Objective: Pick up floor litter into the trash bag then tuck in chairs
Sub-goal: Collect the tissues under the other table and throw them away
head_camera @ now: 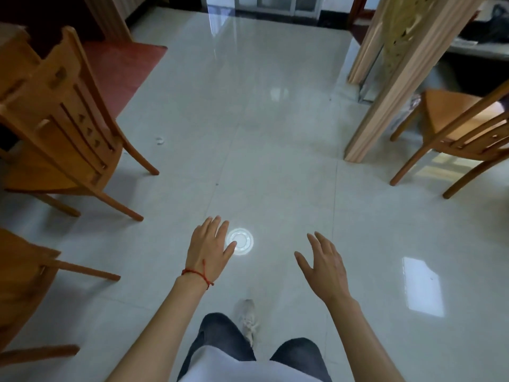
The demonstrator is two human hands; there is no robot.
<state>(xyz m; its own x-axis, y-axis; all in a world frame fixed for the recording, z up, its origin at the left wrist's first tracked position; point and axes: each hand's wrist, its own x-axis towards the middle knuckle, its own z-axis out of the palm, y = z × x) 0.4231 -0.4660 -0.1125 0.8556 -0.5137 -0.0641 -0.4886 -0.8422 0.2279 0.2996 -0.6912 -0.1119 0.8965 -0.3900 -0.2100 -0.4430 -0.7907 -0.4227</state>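
My left hand [209,244] is stretched forward over the glossy tiled floor, fingers straight and spread, holding nothing. Its thumb overlaps a bright white round disc [242,241] on the floor; I cannot tell whether this is a lid or a lamp's reflection. My right hand [325,263] hovers to the right of it, also open and empty. A small white scrap of litter [159,140] lies on the floor farther ahead, beside a wooden chair [68,119] at the left. No trash bag is in view.
A second wooden chair [22,285] stands at the lower left and a third [462,128] at the right, beside a pale wooden post [385,86]. A red mat [121,67] lies at the back left. My legs and one shoe [248,318] are below.
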